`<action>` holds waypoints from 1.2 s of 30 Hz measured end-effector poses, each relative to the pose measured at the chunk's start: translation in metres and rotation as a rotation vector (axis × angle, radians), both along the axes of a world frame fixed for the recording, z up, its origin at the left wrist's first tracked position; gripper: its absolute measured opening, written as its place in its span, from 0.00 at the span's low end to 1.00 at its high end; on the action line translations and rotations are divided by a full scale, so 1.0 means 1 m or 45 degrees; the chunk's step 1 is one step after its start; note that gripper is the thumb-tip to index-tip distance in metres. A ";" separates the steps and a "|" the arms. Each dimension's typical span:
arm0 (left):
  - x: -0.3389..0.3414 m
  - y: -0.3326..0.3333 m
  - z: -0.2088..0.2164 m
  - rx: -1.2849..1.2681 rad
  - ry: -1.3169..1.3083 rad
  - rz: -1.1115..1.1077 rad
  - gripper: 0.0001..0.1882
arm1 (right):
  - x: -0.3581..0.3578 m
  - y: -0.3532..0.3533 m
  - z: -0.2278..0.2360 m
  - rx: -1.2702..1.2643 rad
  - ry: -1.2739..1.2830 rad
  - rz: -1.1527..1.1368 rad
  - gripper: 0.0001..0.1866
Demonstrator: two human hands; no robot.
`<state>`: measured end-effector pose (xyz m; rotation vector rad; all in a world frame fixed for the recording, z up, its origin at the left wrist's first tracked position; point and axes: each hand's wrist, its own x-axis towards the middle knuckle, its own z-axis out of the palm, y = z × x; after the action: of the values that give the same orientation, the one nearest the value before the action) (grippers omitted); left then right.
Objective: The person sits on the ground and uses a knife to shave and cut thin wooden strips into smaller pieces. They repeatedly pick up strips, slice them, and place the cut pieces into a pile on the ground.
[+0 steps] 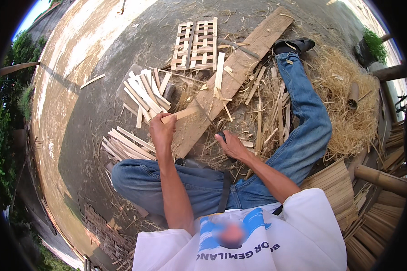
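Note:
My left hand [163,129] is closed on one end of a flat bamboo strip [184,113], which reaches over the wooden plank [244,67]. In my right hand [232,145] is the dark handle of a knife [206,114]. Its thin blade slants up and left toward the strip's far end; whether the two touch I cannot tell. The plank runs diagonally on the ground between my legs. Left of it lies a fanned pile of pale strips [145,92], and a second strip pile [127,144] rests by my bent left knee.
A woven bamboo lattice [195,44] lies beyond the plank's left side. Curly shavings [348,90] heap up right of my outstretched leg, with a hollow bamboo piece [353,97] among them. Thick bamboo poles [380,178] and split slats [332,192] are at the right. Woven matting [104,235] lies lower left.

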<state>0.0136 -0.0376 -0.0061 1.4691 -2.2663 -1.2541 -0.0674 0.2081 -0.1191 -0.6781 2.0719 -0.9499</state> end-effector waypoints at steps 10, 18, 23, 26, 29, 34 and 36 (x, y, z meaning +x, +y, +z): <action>-0.002 0.005 -0.021 -0.096 0.235 0.085 0.12 | 0.043 -0.025 0.025 -0.192 -0.240 -0.167 0.27; -0.008 0.009 -0.013 -0.015 0.275 0.138 0.12 | 0.047 -0.020 0.002 -0.204 -0.201 -0.304 0.30; -0.004 0.009 -0.016 -0.049 0.242 0.120 0.12 | 0.049 -0.018 0.005 -0.178 -0.195 -0.314 0.30; -0.007 0.008 -0.013 -0.035 0.281 0.119 0.12 | 0.043 -0.017 0.000 -0.155 -0.143 -0.307 0.29; -0.008 0.013 -0.012 -0.024 0.271 0.111 0.12 | 0.044 -0.011 -0.005 -0.165 -0.029 -0.264 0.28; -0.006 0.012 -0.017 -0.073 0.265 0.108 0.11 | 0.043 -0.009 -0.003 -0.177 -0.059 -0.249 0.29; -0.008 0.011 -0.014 -0.083 0.264 0.105 0.11 | 0.038 -0.009 0.002 -0.098 -0.156 -0.238 0.29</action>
<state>0.0053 -0.0266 -0.0197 1.3286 -2.0717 -1.2343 -0.0295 0.1987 -0.1172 -0.4582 2.0234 -1.1526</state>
